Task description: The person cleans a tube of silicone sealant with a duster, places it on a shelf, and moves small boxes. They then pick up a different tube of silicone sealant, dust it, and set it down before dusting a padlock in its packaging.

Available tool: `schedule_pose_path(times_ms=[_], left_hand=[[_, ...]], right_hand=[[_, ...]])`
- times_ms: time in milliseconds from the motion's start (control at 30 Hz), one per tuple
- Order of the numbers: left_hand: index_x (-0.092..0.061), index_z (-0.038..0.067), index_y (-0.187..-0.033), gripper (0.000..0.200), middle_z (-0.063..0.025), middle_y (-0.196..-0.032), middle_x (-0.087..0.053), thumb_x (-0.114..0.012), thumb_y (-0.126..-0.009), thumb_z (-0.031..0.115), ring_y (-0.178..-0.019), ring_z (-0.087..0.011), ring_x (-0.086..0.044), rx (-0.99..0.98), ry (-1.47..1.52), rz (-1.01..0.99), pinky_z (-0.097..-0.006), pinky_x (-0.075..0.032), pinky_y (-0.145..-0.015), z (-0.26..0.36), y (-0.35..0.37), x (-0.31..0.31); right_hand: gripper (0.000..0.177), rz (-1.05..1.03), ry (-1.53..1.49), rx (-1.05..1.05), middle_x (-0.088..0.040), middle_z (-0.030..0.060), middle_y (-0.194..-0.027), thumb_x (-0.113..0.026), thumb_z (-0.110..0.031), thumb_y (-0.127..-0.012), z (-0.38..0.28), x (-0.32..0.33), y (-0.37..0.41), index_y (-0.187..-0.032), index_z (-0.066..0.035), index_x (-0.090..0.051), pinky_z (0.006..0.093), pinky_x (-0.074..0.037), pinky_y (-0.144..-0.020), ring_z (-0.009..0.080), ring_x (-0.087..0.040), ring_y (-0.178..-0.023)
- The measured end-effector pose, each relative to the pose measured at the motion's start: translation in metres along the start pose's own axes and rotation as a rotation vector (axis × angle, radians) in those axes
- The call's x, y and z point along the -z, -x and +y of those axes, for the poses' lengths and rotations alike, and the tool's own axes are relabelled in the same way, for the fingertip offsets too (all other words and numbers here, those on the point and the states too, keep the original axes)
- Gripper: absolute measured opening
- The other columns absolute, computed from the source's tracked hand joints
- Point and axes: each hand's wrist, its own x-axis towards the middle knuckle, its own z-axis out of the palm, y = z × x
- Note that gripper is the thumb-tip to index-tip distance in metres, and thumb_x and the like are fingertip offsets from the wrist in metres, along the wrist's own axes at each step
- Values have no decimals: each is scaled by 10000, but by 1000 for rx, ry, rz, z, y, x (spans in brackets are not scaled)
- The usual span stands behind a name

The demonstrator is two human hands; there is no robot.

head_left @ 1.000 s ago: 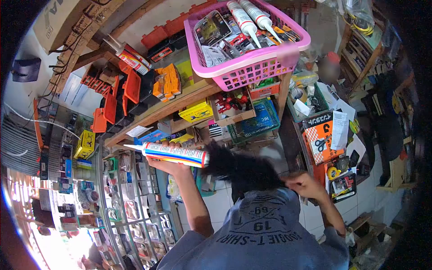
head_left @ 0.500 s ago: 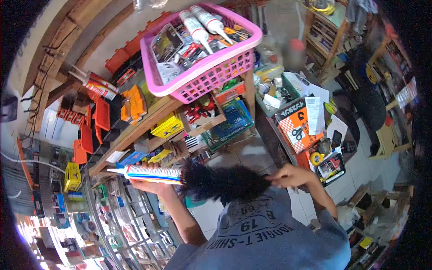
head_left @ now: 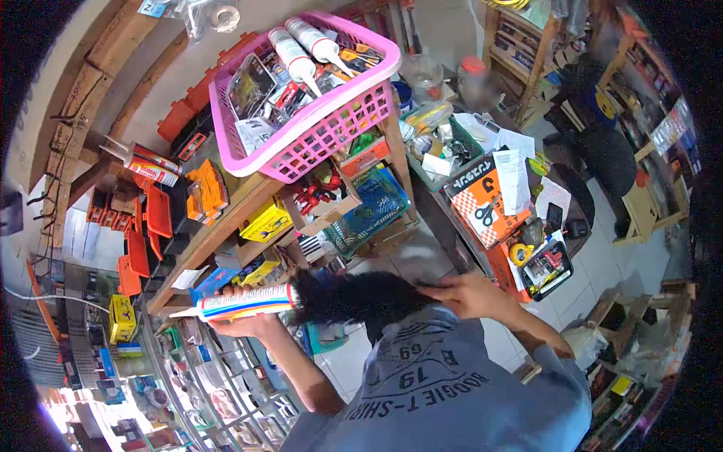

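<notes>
My left hand [head_left: 242, 325] grips a white sealant tube [head_left: 239, 303] with red and blue print. The tube lies level at chest height, nozzle pointing left. My right hand [head_left: 468, 294] holds the handle end of a black feather duster [head_left: 354, 297]. The duster's feathers lie against the right end of the tube. Both hands are in front of my grey printed T-shirt [head_left: 444, 392].
A pink basket [head_left: 316, 139] holding sealant tubes and packets stands on a wooden shelf [head_left: 226, 215] above. Orange cases [head_left: 158, 215] and yellow boxes fill the shelf. A glass display case [head_left: 218, 392] is below left. A cluttered counter with an orange scissors box [head_left: 486, 207] is at right.
The tube and my left hand have dropped lower and leftward in view. The duster stays on the tube's end, and my right hand has shifted slightly left. The camera has tilted, so the basket appears further left.
</notes>
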Motion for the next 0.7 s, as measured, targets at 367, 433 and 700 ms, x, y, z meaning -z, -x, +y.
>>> schedule_pose_path(times_ms=[367,433,700], left_hand=[[-585,121,-979,583,-98,-780,-605,-358,-849,642,-590,-203,-559,-246,-104,74,-328,-490,-528,36,7,13],[-576,108,-967,616,-82,-725,-598,-347,-845,666,-559,-206,-560,-197,-211,110,-334,-489,-505,33,11,21],[-566,168,-910,382,-41,-695,-546,-401,-891,512,-578,-183,-543,-75,-182,208,-308,-469,-516,0,39,-8]], right_hand=[[313,594,-235,-448,-686,71,-934,-627,-133,-869,117,10,54,-1155,-6,-622,260,-445,-590,77,-530,-653],[350,922,-351,-549,-668,67,-962,-619,-151,-882,151,-16,50,-1189,16,-595,256,-465,-657,91,-555,-713],[358,1022,-56,-756,-626,229,-1068,-591,-178,-863,214,-26,-19,-1152,34,-585,400,-477,-829,351,-620,-926]])
